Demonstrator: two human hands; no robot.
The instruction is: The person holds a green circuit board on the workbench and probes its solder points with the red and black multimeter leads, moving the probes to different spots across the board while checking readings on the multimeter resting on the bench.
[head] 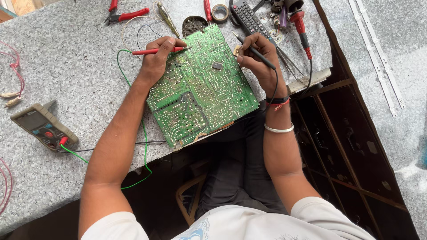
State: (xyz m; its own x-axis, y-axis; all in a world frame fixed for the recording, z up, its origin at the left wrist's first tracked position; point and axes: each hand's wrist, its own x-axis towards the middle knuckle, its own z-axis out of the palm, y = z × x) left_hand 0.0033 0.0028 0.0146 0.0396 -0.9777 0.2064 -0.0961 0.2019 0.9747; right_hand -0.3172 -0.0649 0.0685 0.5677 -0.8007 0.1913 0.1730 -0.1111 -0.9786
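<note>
A large green circuit board lies solder side up on the grey speckled bench, overhanging its front edge. My left hand grips a red test probe whose tip touches the board's upper left part. My right hand holds a black test probe with its tip at the board's upper right edge. A green lead and a black lead run from the probes to a multimeter lying at the left.
At the back of the bench lie red-handled pliers, a screwdriver, a tape roll, a black remote control and a red soldering tool. Dark wooden drawers stand at the right.
</note>
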